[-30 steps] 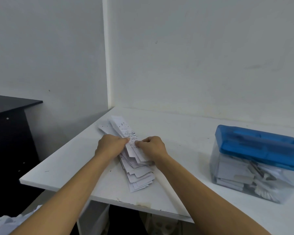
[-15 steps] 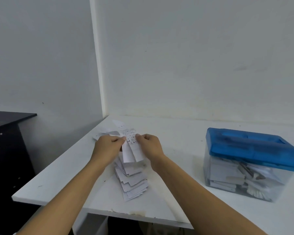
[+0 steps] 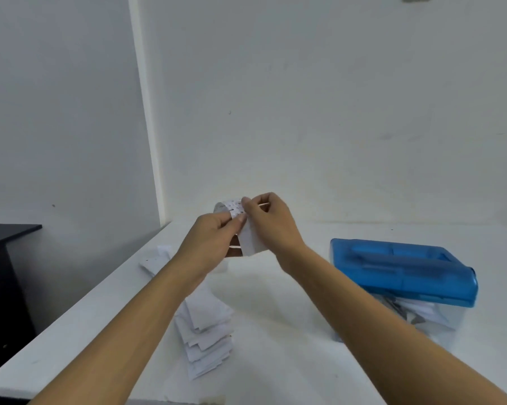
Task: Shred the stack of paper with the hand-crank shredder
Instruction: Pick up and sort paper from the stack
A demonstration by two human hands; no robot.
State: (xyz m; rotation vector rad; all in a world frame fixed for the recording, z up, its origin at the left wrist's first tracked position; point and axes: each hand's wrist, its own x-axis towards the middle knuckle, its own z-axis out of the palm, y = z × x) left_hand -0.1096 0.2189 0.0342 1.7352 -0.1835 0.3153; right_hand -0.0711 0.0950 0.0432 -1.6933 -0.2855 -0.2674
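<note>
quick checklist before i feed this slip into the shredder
1. Grip: left hand and right hand both pinch the slip: ok.
2. Slip clear of the stack on the table: ok.
3. Slip flat for feeding: its top end curls over: not ok.
4. Shredder upright, to the right of the hands: ok.
5. Feed slot free: lid blurred: cannot tell.
6. Room in the clear bin, which holds shreds: cannot tell.

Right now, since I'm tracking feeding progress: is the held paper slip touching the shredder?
Apart. Head view: left hand and right hand pinch the slip well left of the shredder.
</note>
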